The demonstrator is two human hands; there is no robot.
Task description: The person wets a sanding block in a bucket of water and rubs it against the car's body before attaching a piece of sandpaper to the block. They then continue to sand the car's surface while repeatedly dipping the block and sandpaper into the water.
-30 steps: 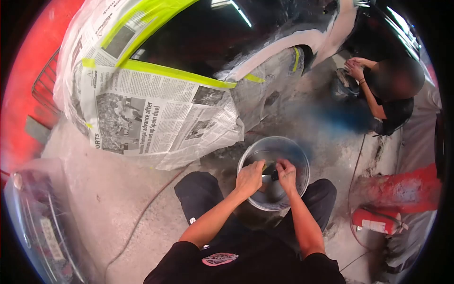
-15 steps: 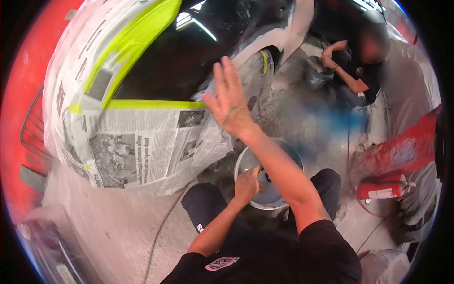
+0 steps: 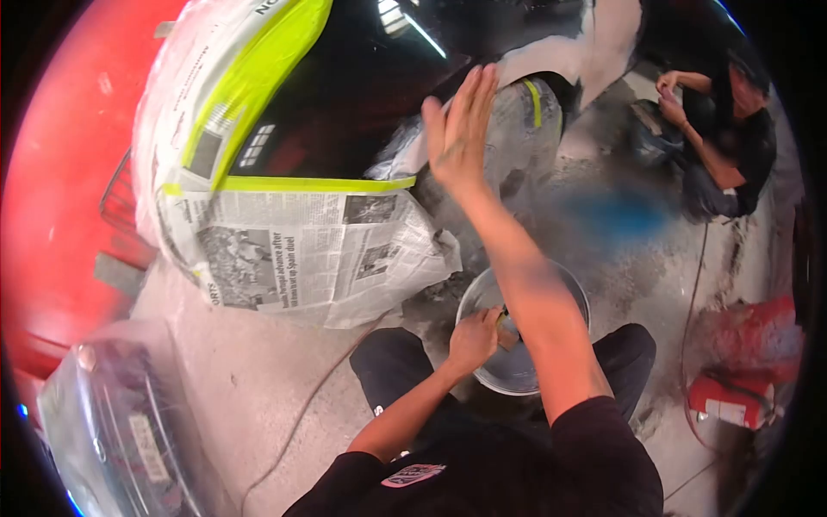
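My right hand (image 3: 463,138) is open, its palm flat and fingers stretched out. In this view it overlaps the glossy black car panel (image 3: 345,112) beside the pale sanded patch (image 3: 547,62) round the wheel arch. Lower down, my left hand (image 3: 474,341) is closed on a small brown piece (image 3: 508,334) with a dark and yellowish edge. That hand is at the left side of a round bucket (image 3: 579,284) between my knees. My right forearm hides part of the bucket. Newspaper (image 3: 332,250), held with lime-yellow tape (image 3: 310,184), covers the panel's lower left.
A person (image 3: 732,142) crouches at the upper right, hands together. A red fire extinguisher (image 3: 730,401) lies at the right near a cable (image 3: 689,345). A plastic-wrapped part (image 3: 129,422) is at lower left. Another cable (image 3: 306,401) crosses the floor.
The view has shifted, so the car, bucket and extinguisher sit further right. My right hand has moved up along the panel towards the wheel arch. My left hand stays at the bucket.
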